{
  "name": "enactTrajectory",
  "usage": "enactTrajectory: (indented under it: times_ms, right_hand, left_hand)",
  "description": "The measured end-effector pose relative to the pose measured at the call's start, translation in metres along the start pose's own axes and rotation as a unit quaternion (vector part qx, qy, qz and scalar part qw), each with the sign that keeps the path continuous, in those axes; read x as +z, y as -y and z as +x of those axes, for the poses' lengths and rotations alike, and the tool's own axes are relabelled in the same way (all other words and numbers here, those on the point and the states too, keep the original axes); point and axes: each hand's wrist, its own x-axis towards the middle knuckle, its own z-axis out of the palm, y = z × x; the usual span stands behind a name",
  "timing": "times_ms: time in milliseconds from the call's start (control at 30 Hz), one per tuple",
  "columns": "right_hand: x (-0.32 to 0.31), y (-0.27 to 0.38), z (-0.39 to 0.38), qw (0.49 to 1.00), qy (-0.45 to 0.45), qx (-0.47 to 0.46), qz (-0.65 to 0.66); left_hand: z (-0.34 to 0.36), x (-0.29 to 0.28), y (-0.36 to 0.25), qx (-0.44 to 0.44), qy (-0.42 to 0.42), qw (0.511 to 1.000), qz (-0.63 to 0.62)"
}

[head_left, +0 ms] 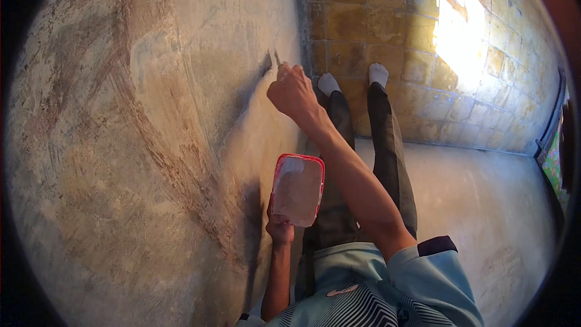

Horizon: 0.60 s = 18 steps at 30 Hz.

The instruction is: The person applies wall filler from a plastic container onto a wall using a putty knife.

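Note:
My left hand (280, 231) grips the near end of a rectangular tub (322, 191) with a red rim. Pale grey-brown paste (298, 191) lies inside it, smeared up to the edges. Farther forward, my right hand (295, 94) is closed around a small putty knife (277, 57), seen nearly edge-on. Its thin blade is at the plastered wall (181, 66) on my left; most of its handle is hidden in my fingers. The wall has brown streaks and lighter, smoother patches.
Glazed yellow-brown tiles (384, 24) cover the floor ahead, with a bright sunlit patch (463, 36). My feet in white socks (378, 74) stand at the tiles' left part, close to the wall. A plain grey surface (478, 200) lies to the right.

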Motion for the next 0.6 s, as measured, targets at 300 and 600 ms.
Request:
enactTrajectory:
  times_ms: [300,600]
  right_hand:
    - [0.018,0.035,-0.058,0.998,0.026,-0.011,0.060]
    - [0.002,0.007,-0.049,0.999,-0.031,-0.036,0.001]
  left_hand:
    - [-0.003,0.013,-0.004,0.004,-0.010,0.999,-0.049]
    - [0.003,-0.024,0.005,-0.013,0.013,0.999,-0.026]
